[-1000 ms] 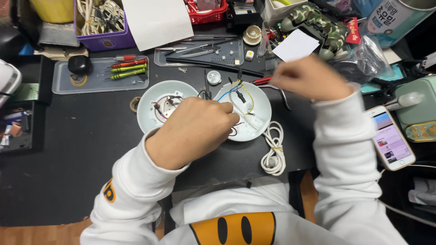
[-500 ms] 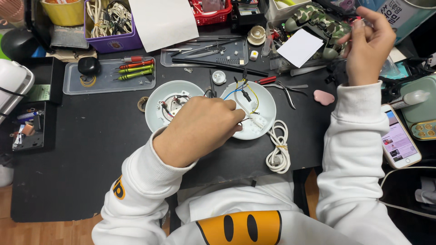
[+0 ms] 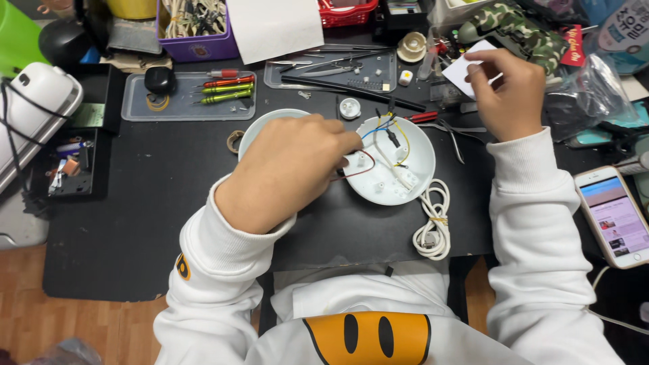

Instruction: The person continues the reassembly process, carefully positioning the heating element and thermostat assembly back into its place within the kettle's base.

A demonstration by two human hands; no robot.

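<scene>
Sitting at the far left edge: a white plastic appliance with a black cord, and beside it a black open tray of small parts. Further in, a clear shallow plastic tray holding red and green screwdrivers. Between that tray and the desk's near edge, a broad bare stretch of black desk mat, the widest open room in view.

Curled over the near rim of a round white plastic housing half: left hand, knuckles up, fingers bent down toward the right. Fingertips reaching the left inner edge of a second round white plastic housing with blue, yellow, red and black wires, touching or just beside the red wire; grip hidden under the hand, so closed or loose cannot tell. Housing lying flat, open side up, at mid-desk, wires spilling inside it.

Just below and right of that housing, a coiled white power cord, near the mat's front edge. Behind the housing, a small white round cap and red-handled pliers.

Raised well apart, up right: right hand, fingers pinched on a white paper card, crowded by a clear plastic bag. Far right, a white smartphone with lit screen near the edge.
</scene>
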